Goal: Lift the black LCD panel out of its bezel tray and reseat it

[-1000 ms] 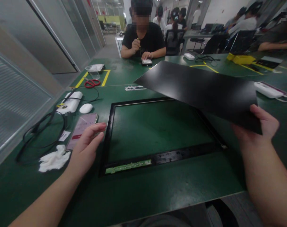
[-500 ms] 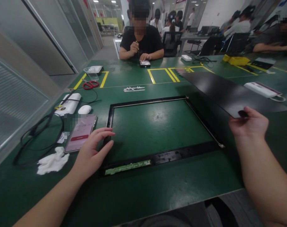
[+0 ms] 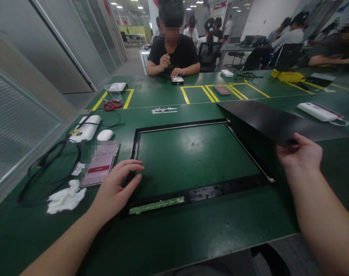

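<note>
My right hand [image 3: 302, 153] grips the near edge of a thin black panel [image 3: 266, 119], thumb on top, fingers curled beneath. The panel slants just right of a black rectangular frame [image 3: 220, 188] that lies flat on the green table [image 3: 188, 153]. Over the frame's left side hovers my left hand [image 3: 121, 184], fingers apart and holding nothing; whether it touches the frame I cannot tell. A narrow green circuit board [image 3: 157, 206] sits along the frame's lower left edge.
Left are a phone [image 3: 101, 165], crumpled tissue [image 3: 67, 197], a white earbud-case-like object [image 3: 105, 135], a white power bank [image 3: 88, 128], black cables and red-handled scissors [image 3: 112, 105]. A white device [image 3: 319, 111] lies right. Across the table a person [image 3: 174, 51] holds a tool over a small drive.
The panel in my right hand has come down, its far corner dropping nearer the table. My left hand has barely moved; the whole view has shifted slightly.
</note>
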